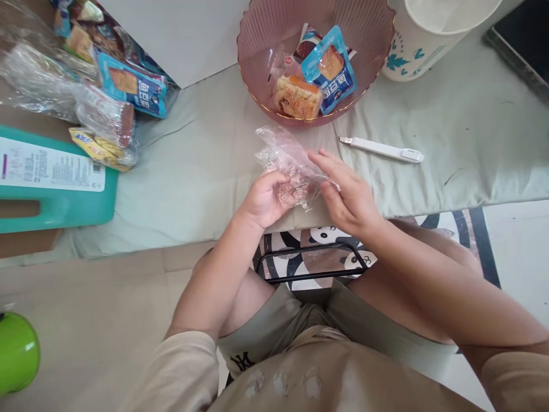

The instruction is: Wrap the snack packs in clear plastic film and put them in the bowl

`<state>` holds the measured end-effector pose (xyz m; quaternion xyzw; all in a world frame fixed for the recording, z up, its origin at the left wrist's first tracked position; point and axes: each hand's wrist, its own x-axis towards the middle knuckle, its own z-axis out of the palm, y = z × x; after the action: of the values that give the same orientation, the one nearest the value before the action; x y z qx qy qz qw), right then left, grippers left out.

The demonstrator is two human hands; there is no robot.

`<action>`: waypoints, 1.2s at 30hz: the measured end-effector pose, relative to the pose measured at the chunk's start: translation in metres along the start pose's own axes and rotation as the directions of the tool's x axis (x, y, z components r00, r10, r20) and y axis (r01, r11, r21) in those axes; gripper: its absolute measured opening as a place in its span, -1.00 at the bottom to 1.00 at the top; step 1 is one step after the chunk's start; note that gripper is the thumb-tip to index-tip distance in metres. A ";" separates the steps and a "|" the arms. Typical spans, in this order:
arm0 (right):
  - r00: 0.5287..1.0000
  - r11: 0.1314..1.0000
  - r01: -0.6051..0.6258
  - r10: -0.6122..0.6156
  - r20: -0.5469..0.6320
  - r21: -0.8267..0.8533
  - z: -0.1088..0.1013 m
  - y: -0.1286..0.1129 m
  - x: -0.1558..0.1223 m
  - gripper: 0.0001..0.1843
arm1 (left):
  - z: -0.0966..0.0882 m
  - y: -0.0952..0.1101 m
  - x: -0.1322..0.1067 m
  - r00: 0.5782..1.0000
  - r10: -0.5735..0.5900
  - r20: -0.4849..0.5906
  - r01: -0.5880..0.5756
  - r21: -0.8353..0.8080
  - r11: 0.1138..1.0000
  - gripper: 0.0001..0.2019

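A crumpled clear plastic bag (288, 153) is spread between my hands, above the front part of the cloth-covered table. My left hand (268, 199) grips its near left side, the thumb on top and the other fingers partly hidden under the film. At the bag's right edge, my right hand (352, 197) has the film between its thumb and straightened fingers. Just beyond is a pink ribbed bowl (257, 86) with a gold rim. In it lie a blue snack pouch (332, 71), a wrapped bread piece (299, 97) and other small packets.
A white box cutter (381, 150) lies right of my hands. Behind it stands a white paper bucket (422, 46), with a dark object (523, 46) at the far right. Left are packaged snacks (132, 86) and a teal jug (86, 209). A green bin (17, 352) stands lower left.
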<state>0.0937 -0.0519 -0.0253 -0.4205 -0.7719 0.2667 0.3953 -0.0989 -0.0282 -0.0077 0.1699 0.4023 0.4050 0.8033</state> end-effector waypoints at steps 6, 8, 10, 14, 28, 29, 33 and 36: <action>0.999 0.994 0.039 -0.040 -0.006 -0.105 0.006 -0.009 -0.001 -0.43 | 0.005 -0.004 0.001 0.998 0.031 -0.059 -0.035 -0.059 0.998 -0.78; 0.993 0.981 0.101 -0.090 0.074 -0.165 0.011 -0.011 -0.002 -0.43 | 0.009 -0.007 0.000 1.000 0.018 -0.025 -0.019 -0.059 0.998 -0.80; 0.986 0.972 0.108 -0.077 0.150 -0.208 0.016 -0.014 -0.003 -0.43 | 0.012 -0.010 0.000 1.000 -0.008 0.018 0.009 -0.054 0.999 -0.75; 0.977 0.961 0.123 -0.073 0.202 -0.247 0.020 -0.017 -0.004 -0.41 | 0.011 -0.010 -0.001 0.993 -0.088 0.078 0.093 -0.070 0.993 -0.65; 0.981 0.990 -0.095 0.110 -0.162 0.102 -0.001 -0.019 0.000 -0.89 | -0.003 -0.006 -0.001 0.977 -0.041 0.211 0.012 0.137 0.990 -0.56; 0.962 0.964 -0.191 0.221 -0.161 0.184 -0.002 -0.017 0.001 -0.88 | -0.004 -0.006 -0.002 0.972 -0.053 0.228 0.021 0.141 0.990 -0.55; 0.918 0.829 -0.362 0.396 0.011 0.426 0.003 -0.011 0.000 -0.62 | -0.007 -0.008 -0.003 0.966 -0.090 0.242 0.049 0.169 0.984 -0.57; 0.908 0.833 -0.362 0.417 -0.045 0.417 0.007 -0.011 0.000 -0.61 | -0.009 -0.010 -0.001 0.983 0.073 0.167 -0.114 0.251 0.961 -0.54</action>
<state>0.0830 -0.0579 -0.0203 -0.4962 -0.5705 0.4647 0.4608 -0.1010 -0.0360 -0.0185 0.3235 0.3793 0.3718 0.7831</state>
